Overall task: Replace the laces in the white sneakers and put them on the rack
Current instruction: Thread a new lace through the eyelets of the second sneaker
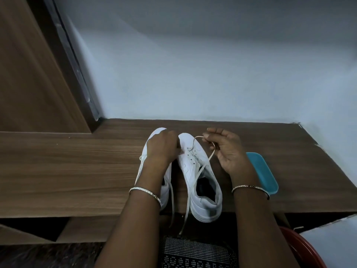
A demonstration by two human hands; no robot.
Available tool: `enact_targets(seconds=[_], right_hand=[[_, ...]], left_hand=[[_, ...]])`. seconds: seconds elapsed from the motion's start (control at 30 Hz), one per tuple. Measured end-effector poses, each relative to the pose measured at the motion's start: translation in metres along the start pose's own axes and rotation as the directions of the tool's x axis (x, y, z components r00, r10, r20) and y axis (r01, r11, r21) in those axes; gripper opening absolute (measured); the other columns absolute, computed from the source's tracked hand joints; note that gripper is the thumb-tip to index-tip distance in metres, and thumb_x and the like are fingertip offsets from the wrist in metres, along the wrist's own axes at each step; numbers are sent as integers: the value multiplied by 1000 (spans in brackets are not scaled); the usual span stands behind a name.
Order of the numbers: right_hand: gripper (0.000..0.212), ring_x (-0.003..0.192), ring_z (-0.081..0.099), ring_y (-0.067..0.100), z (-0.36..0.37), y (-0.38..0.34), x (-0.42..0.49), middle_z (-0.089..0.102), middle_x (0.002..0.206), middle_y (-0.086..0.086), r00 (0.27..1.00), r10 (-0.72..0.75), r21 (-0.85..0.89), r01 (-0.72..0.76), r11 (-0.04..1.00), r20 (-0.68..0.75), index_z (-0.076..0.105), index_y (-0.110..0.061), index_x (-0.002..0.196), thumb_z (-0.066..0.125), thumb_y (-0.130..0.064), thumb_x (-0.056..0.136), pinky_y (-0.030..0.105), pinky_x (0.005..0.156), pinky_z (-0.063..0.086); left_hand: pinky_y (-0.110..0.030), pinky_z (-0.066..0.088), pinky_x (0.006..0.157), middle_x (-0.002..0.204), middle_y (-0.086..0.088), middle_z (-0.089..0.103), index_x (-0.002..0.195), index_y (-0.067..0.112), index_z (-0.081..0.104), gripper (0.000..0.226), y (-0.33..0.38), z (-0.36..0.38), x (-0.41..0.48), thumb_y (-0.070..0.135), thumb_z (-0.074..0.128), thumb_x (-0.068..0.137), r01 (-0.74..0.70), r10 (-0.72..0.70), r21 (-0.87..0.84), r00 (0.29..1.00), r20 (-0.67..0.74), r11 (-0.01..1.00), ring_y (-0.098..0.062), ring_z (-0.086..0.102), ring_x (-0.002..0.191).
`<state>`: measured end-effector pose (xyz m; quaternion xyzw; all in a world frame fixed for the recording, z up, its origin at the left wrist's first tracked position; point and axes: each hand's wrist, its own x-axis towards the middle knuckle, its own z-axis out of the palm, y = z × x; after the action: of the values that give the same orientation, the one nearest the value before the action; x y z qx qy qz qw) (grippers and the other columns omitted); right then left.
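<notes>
Two white sneakers stand side by side on the wooden shelf top [67,171], toes pointing away from me. The right sneaker [201,182] has a white lace [199,171] threaded through its front eyelets, with the loose ends trailing over the shelf's near edge. My right hand [226,151] pinches a loop of that lace beside the toe. My left hand [164,146] lies over the left sneaker [154,135], its fingers curled against the right sneaker's tongue edge; what they hold is hidden. The left sneaker's lace [171,194] hangs down too.
A teal plastic lid or tray [264,173] lies on the shelf just right of my right wrist. A wooden panel [29,74] rises at the left, a pale wall behind. A red stool rim [301,246] and patterned fabric [193,254] sit below the shelf edge.
</notes>
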<state>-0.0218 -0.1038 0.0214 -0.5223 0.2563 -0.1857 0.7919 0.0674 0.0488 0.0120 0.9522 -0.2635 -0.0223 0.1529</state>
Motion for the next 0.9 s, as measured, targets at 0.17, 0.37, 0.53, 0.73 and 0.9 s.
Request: enact_targets(seconds=[0.17,0.37,0.53,0.73,0.9], right_hand=[[16,76,64,25,-10,7,4,72,86,20,1000,-7,-298,-1,955,-26,70,2,91,72,11,78,17,46,43],[22,51,57,11,-19,16,6,71,76,12,999,36,-603,-41,797,-19,73,4,92,83,2,73,19,51,49],[24,55,55,10,-13,16,5,70,72,9,989,139,-425,-105,899,48,73,2,97,81,2,74,21,54,43],[25,66,63,11,-2,10,6,69,80,5,935,354,-75,-350,934,38,70,-10,103,69,6,83,23,62,47],[22,76,61,15,-5,0,7,65,83,7,946,324,310,-311,898,9,69,-9,95,60,9,87,33,80,57]], left_hand=[[-37,49,77,91,-6,65,86,8,65,22,3,4,6,27,59,93,-43,55,-220,997,48,975,-28,60,92],[-23,45,65,90,-2,74,82,10,57,26,1,-3,7,20,45,104,167,-103,-897,985,137,409,-7,69,81],[-25,55,64,77,-7,71,81,9,54,28,1,-20,5,11,40,105,176,-152,-970,968,201,-166,-16,73,72],[-37,60,82,76,-8,69,83,8,56,25,-10,-24,11,14,44,104,57,-132,-821,978,160,-569,-21,71,73],[-26,49,56,66,-1,60,80,16,53,24,-25,-29,14,19,47,102,-36,-213,-863,974,83,-504,-12,53,53]])
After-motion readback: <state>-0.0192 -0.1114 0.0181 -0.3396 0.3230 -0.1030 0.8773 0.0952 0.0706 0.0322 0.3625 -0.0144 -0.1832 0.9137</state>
